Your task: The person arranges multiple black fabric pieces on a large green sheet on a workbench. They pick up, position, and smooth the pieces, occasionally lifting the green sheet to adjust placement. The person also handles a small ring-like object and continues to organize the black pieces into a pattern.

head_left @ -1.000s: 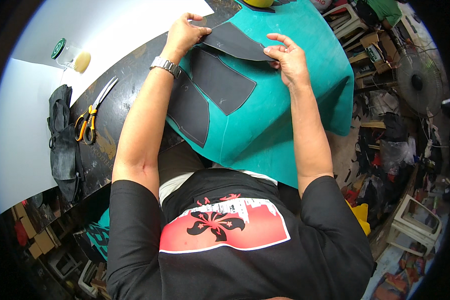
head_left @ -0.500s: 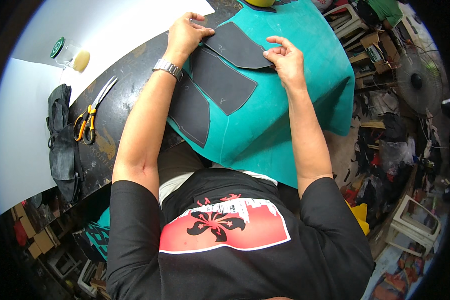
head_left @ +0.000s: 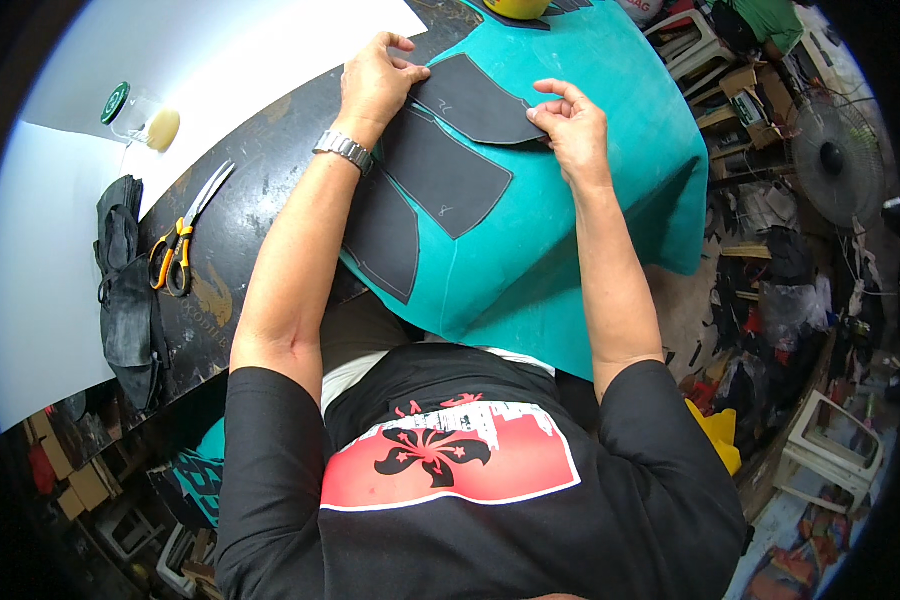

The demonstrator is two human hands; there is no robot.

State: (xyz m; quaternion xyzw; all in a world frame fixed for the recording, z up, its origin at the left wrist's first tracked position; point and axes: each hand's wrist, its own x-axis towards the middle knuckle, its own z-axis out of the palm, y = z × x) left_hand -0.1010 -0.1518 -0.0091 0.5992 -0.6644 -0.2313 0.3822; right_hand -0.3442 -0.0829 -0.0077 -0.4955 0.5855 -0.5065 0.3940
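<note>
Between my hands is a dark grey, flat cut piece with pale outlines and a small pale mark. My left hand pinches its left edge between thumb and finger. At its right corner, my right hand grips with thumb and forefinger, the other fingers curled loosely. Just below lies a second dark piece, and a third dark piece rests nearer me, partly behind my left forearm. All are over a large teal sheet that drapes off the table's near edge.
Left on the black tabletop lie yellow-and-black handled scissors and a black bundle of material. A green-lidded jar is on a white sheet. A yellow container stands at the far edge. A fan and stool are right.
Everything sits slightly lower in the picture now, as if the view shifted. Both hands keep their hold on the dark piece, with hardly any movement relative to the teal sheet.
</note>
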